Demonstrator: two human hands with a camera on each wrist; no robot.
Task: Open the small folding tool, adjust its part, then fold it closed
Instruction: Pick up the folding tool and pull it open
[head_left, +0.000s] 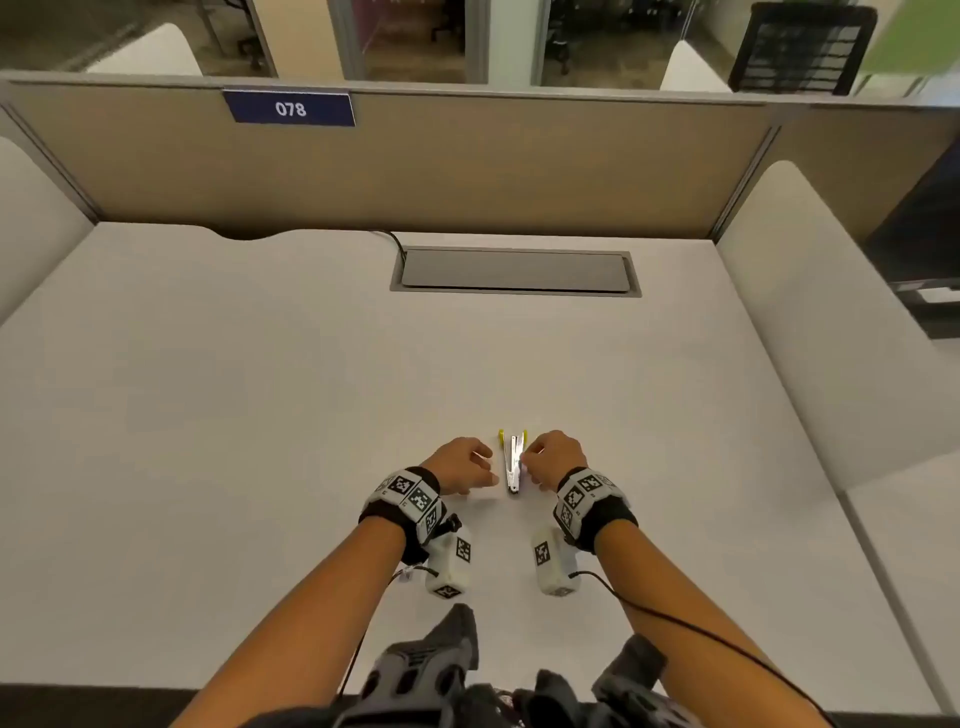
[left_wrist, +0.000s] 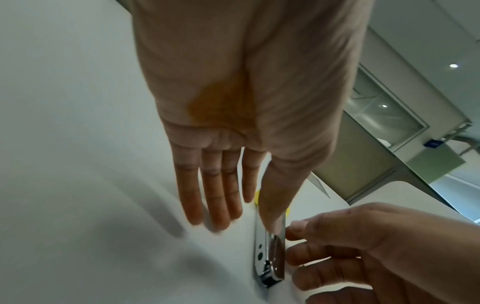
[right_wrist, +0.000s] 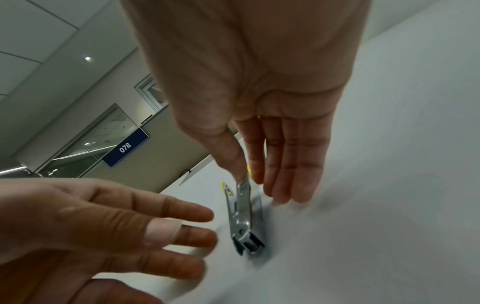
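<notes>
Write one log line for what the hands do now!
tool: silver folding tool, yellow tips, on white desk | right hand: pinching it | left hand: open beside

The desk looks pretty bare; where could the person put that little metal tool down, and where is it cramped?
Free patches: the white desk left of the left hand, the stretch between the hands and the grey cable hatch, and the area right of the right hand. It is crowded only around the folding tool, flanked closely by both hands.
</notes>
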